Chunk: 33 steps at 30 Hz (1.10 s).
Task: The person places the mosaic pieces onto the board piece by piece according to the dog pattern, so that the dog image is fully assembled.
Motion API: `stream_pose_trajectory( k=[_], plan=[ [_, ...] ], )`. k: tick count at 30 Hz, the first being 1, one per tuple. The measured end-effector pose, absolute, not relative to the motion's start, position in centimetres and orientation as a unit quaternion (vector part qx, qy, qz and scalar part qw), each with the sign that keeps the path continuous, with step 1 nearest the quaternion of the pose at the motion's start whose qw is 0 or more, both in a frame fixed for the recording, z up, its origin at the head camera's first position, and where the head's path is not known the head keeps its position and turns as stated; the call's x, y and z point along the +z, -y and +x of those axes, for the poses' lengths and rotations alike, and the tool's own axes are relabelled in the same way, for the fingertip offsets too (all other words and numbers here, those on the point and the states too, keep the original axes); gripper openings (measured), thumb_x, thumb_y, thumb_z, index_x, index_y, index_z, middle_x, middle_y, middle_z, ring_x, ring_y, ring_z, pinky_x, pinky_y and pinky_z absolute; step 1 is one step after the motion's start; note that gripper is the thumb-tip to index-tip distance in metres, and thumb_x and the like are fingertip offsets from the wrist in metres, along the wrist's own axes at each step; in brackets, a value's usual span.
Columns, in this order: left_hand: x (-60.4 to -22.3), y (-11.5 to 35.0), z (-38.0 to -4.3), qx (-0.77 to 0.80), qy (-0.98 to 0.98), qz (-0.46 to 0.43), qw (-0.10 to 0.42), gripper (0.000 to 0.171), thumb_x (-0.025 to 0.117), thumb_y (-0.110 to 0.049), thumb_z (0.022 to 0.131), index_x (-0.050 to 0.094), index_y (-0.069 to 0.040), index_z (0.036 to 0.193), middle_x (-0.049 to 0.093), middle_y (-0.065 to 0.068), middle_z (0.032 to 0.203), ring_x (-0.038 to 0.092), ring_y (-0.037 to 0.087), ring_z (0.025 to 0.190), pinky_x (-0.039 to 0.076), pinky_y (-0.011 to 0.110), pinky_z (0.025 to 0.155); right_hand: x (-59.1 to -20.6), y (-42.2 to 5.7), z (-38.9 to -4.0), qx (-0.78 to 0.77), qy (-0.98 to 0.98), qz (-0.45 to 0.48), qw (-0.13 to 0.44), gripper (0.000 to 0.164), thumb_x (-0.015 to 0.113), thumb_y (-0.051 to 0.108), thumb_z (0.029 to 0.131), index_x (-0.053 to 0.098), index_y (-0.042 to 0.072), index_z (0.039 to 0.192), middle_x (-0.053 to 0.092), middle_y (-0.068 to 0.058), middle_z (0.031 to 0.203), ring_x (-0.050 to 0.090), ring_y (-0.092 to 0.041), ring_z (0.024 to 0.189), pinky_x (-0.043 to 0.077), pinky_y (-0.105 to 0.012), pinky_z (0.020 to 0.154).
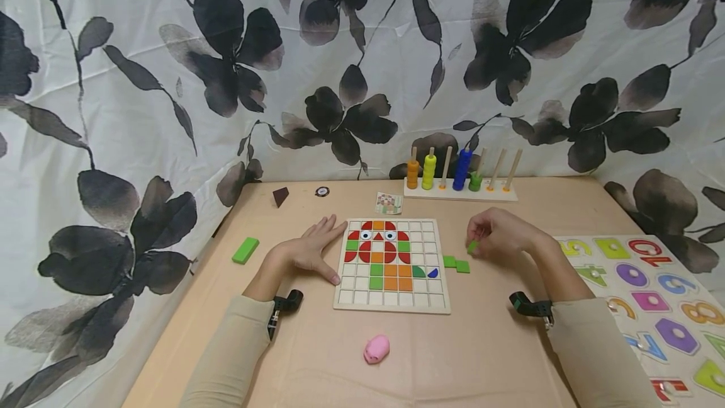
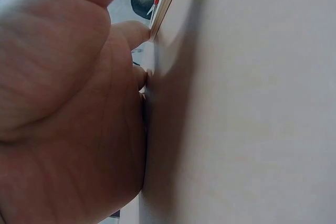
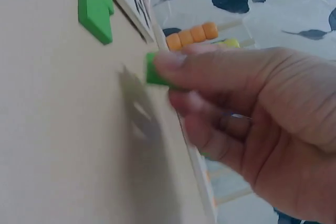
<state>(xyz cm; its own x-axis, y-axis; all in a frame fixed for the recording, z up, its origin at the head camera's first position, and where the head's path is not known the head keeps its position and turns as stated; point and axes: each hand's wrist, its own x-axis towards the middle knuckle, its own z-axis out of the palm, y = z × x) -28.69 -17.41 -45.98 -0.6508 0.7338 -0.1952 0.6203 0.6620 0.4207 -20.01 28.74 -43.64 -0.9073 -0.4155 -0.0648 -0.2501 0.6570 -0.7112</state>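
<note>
A white grid board (image 1: pixel 354 300) lies at the middle of the table, with red, orange, green and white tiles forming a figure with two round eyes. My left hand (image 1: pixel 308 250) rests flat at its left side, fingers spread, the thumb and a fingertip at the board's edge. To the right of the board, my right hand (image 1: pixel 501 232) pinches a small green tile (image 3: pixel 152 69) between thumb and fingers, raised off the table in the right wrist view. Two more green tiles (image 1: pixel 462 266) lie touching each other beside the board's right edge.
Behind the board stand a picture card (image 1: pixel 389 203) and a peg stand (image 1: pixel 461 194) with coloured beads. A number puzzle board (image 1: pixel 651 320) lies at the right. Also around are a pink toy (image 1: pixel 376 349), a green block (image 1: pixel 245 250), a dark triangular piece (image 1: pixel 280 196) and a small round piece (image 1: pixel 322 191).
</note>
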Motion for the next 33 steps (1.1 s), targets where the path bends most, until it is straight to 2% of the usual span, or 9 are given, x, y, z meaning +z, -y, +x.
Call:
stream_pose_trajectory(
  k=[4,7,10,16,25,33],
  plan=[
    [-45.9,17.4,-28.7,0.16,-0.895,0.377,0.178,0.13,0.079,-0.068,0.058,0.008,-0.021,0.156,-0.009,0.014,0.16,-0.012,0.033,0.146,0.001,0.055,0.116,-43.1,-27.8,-19.9,-0.382,-0.9,-0.204,0.051,0.017,0.079,0.003,0.075,0.069,0.014,0.085,0.068,-0.001,0.081,0.062,-0.022,0.07,0.053,-0.03,0.061],
    [-45.9,17.4,-28.7,0.16,-0.896,0.373,0.181,0.131,0.079,-0.069,0.057,0.008,-0.022,0.156,-0.01,0.013,0.16,-0.012,0.032,0.146,0.0,0.055,0.116,-42.5,-26.5,-19.6,-0.395,-0.891,-0.219,0.042,0.015,0.078,0.006,0.078,0.072,0.014,0.089,0.07,0.001,0.086,0.065,-0.023,0.075,0.055,-0.029,0.067],
    [-46.0,17.4,-28.8,0.159,-0.897,0.372,0.18,0.132,0.078,-0.071,0.056,0.007,-0.023,0.156,-0.01,0.013,0.16,-0.012,0.031,0.146,0.0,0.054,0.116,-42.1,-24.7,-19.1,-0.405,-0.886,-0.219,0.057,0.015,0.076,0.005,0.08,0.075,0.013,0.092,0.071,0.0,0.089,0.066,-0.024,0.078,0.056,-0.031,0.07],
    [-46.2,17.4,-28.9,0.154,-0.897,0.374,0.178,0.133,0.077,-0.073,0.055,0.007,-0.022,0.156,-0.01,0.013,0.16,-0.012,0.031,0.147,0.0,0.053,0.116,-41.8,-21.6,-18.5,-0.387,-0.885,-0.242,0.094,0.014,0.077,0.006,0.08,0.074,0.016,0.09,0.07,0.0,0.086,0.062,-0.021,0.073,0.055,-0.03,0.065],
    [-46.3,17.4,-28.9,0.155,-0.897,0.373,0.177,0.132,0.078,-0.071,0.055,0.008,-0.022,0.156,-0.009,0.013,0.161,-0.011,0.032,0.147,0.001,0.055,0.116,-42.9,-18.8,-18.1,-0.362,-0.875,-0.295,0.127,0.015,0.079,0.011,0.079,0.073,0.017,0.091,0.069,0.004,0.082,0.058,-0.013,0.069,0.052,-0.026,0.062],
    [-46.2,17.3,-28.8,0.155,-0.898,0.37,0.177,0.132,0.078,-0.071,0.056,0.008,-0.022,0.156,-0.009,0.013,0.161,-0.012,0.031,0.147,0.0,0.054,0.116,-43.5,-17.2,-17.8,-0.338,-0.87,-0.32,0.163,0.015,0.08,0.01,0.078,0.074,0.016,0.091,0.068,0.003,0.081,0.056,-0.01,0.068,0.051,-0.024,0.062]
  ],
)
